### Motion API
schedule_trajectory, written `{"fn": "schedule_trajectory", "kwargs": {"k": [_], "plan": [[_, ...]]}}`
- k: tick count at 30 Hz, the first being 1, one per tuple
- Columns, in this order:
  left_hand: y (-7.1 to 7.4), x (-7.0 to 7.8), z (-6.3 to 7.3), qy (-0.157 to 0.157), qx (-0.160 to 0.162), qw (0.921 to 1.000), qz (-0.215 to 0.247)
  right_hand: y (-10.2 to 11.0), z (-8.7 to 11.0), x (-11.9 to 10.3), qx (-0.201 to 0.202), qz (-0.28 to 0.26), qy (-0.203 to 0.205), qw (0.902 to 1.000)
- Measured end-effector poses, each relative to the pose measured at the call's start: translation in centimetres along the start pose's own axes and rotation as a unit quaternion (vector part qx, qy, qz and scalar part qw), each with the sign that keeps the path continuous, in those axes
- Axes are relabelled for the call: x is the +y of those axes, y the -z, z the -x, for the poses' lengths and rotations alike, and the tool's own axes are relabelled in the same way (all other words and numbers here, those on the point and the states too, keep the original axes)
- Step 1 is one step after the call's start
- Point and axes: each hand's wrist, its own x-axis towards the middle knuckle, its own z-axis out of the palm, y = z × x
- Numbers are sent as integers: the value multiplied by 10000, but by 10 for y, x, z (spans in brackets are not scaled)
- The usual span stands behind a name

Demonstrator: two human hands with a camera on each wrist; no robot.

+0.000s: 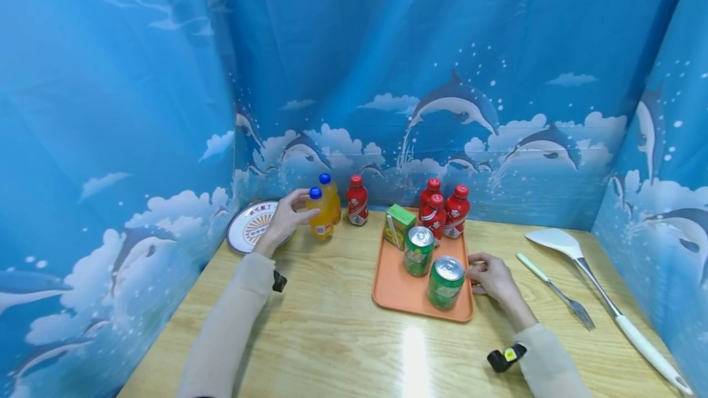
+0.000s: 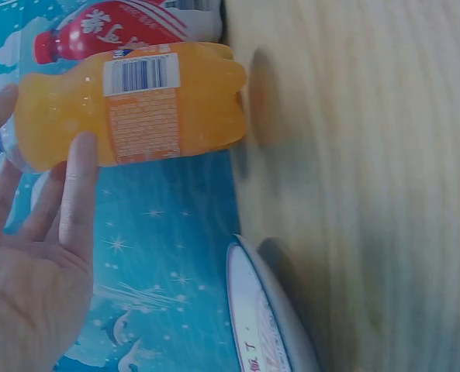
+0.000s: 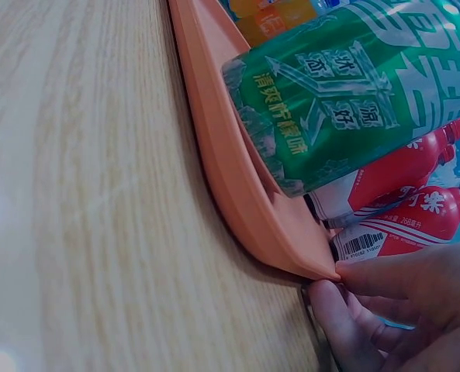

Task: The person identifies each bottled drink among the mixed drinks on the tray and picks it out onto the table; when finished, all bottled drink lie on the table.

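Two orange bottles [image 1: 323, 220] are at the left rear of the counter [image 1: 310, 318], the nearer gripped near its shoulder by the left hand's [image 1: 287, 217] fingers, while the right hand's [image 1: 494, 276] pinch the tray's [image 1: 395, 290] rim (probably to steady it) around two green cans [image 1: 418, 258], one carton [image 1: 399, 227] and three red bottles [image 1: 433, 220], a fourth beyond it.

Before you hangs a blue curtain [image 1: 343, 66], printed with leaping dolphins [image 1: 456, 96] and white clouds [image 1: 389, 103]; the same print closes in your left and right sides. Your desk [image 1: 321, 324] shows pale wood grain, and a bright reflection [image 1: 415, 361] streaks its near part.
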Motion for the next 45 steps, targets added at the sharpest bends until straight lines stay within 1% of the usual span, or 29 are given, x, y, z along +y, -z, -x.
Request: {"fn": "schedule_trajectory", "kwargs": {"k": [7, 11, 14, 18, 24, 27, 29, 31, 33, 35, 37, 38, 40, 42, 45], "plan": [[-2, -7, 1, 223, 184, 9993, -218, 0, 2, 0, 35, -55, 141, 9999], [-3, -8, 0, 258, 229, 9991, -246, 0, 1, 0, 32, -30, 168, 9998], [-4, -9, 1, 289, 290, 9988, -283, 0, 0, 0, 25, -4, 94, 10000], [-5, -8, 2, 362, 414, 9974, -455, 0, -1, 0, 8, 27, 3, 10000], [-9, -6, 5, 402, 392, 9961, -678, -1, -2, 1, -1, 34, -27, 10000], [-9, 1, 7, 427, 329, 9949, -848, -1, -3, 1, 0, 41, -43, 10000], [-8, 11, 8, 409, 401, 9931, -1025, -2, -3, 1, -13, 33, -68, 10000], [-9, 24, 8, 207, 617, 9904, -1216, -3, -2, 1, -38, 15, -61, 10000], [-12, 39, 6, -163, 977, 9850, -1410, -3, -2, 1, -44, -20, -26, 10000], [-21, 54, 3, -605, 1291, 9781, -1517, -3, -1, 1, -43, -49, 62, 10000], [-34, 70, -1, -997, 1329, 9741, -1536, -2, -1, 1, -21, -68, 123, 9999], [-42, 78, -3, -1144, 1249, 9740, -1507, -2, 0, 0, -13, -76, 152, 9999], [-61, 91, -7, -1276, 948, 9766, -1447, -1, 0, 0, -13, -66, 186, 9998], [-82, 101, -11, -1315, 603, 9783, -1482, -1, 0, 0, 6, -69, 153, 9999], [-113, 110, -18, -1283, 234, 9767, -1704, 0, 0, 0, -5, -49, 148, 9999]]}}
